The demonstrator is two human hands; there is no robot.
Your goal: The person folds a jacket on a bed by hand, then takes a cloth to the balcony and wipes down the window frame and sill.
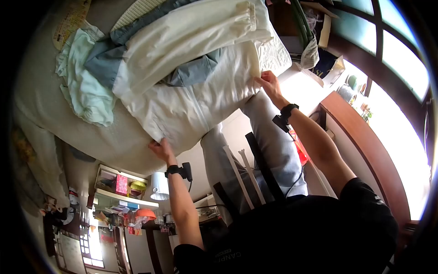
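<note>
A cream zip jacket (169,107) with a grey lining lies spread on the bed, one long sleeve (191,32) laid across its upper part. At its lower left corner, my left hand (162,150) pinches the hem. My right hand (272,86) is closed on the edge at the opposite side, near my knee. The zip line runs down the jacket between my two hands. A bunched mint-green garment (86,77) lies to the left, against the grey lining (104,64) of the jacket.
The beige bed cover (45,98) extends to the left. A yellowish printed fan-like item (70,23) lies at the upper left. Boxes and bags (321,66) stand at the right, beside a wooden board (365,141). A white bin (159,186) and cluttered shelves (121,182) are below.
</note>
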